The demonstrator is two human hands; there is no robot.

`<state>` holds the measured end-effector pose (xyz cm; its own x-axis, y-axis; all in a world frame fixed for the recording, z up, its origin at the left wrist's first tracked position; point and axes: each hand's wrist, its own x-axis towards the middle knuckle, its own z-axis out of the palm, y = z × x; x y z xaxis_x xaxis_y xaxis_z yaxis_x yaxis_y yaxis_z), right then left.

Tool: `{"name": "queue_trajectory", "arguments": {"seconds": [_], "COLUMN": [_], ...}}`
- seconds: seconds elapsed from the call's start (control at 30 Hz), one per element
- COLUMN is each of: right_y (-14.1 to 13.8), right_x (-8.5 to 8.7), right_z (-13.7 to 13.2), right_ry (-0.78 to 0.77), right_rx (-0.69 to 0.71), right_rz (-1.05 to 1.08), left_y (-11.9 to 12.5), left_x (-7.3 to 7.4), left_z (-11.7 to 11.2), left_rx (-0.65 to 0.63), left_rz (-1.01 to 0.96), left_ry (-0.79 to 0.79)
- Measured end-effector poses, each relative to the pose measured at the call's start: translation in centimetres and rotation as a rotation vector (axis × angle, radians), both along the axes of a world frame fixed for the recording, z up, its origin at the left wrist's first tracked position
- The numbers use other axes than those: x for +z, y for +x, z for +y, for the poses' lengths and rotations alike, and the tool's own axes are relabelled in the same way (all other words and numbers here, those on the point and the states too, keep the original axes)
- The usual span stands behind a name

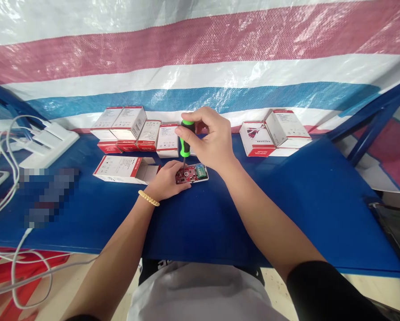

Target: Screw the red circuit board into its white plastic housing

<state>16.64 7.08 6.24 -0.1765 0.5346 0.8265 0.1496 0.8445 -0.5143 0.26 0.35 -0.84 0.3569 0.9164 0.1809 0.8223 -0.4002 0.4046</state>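
Observation:
My right hand (210, 136) is closed round the green and black handle of a screwdriver (185, 149), held upright. Its shaft points down onto a red circuit board (184, 175), which sits in a white casing (205, 179) with a green part at its right end. Gripping the left end of this casing is my left hand (169, 179), thumb along the near side and fingers along the far side. Just left of that hand lies a white and red box (118, 169) with its flap end open.
Several white and red boxes (128, 120) stand stacked at the back left, and more boxes (288, 127) at the back right. A white power strip (49, 142) with cables is at the left. A dark phone (395, 229) lies at the right edge of the blue table (287, 196).

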Motion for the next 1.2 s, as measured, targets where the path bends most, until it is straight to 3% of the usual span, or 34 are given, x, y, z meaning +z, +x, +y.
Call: {"name": "queue_trajectory", "arguments": {"seconds": [0.17,0.3,0.57,0.9,1.13,1.2], "right_y": [1.0,0.6,-0.8,0.7,-0.2,0.1], "right_x": [1.1,1.3,0.3,0.9,0.4,0.3], "right_z": [-0.8,-1.3,-0.9,-1.0,-0.8,-0.6], "right_ry": [-0.021,0.006,0.086,-0.002,0.006,-0.028], "right_rx": [0.153,0.213,-0.017,0.172,-0.039,-0.01], "right_rz": [-0.165,-0.154,-0.008,-0.211,-0.097,-0.099], "left_y": [0.0,0.0,0.2,0.0,-0.1,0.0], "left_x": [0.1,0.2,0.3,0.1,0.2,0.2], "left_z": [0.0,-0.1,-0.1,0.0,0.1,0.1], "left_rx": [-0.014,-0.006,0.001,-0.012,-0.023,-0.026], "left_rz": [-0.011,-0.023,-0.021,-0.032,-0.025,-0.017], "left_ry": [0.017,0.018,0.001,0.003,0.006,0.016]}}
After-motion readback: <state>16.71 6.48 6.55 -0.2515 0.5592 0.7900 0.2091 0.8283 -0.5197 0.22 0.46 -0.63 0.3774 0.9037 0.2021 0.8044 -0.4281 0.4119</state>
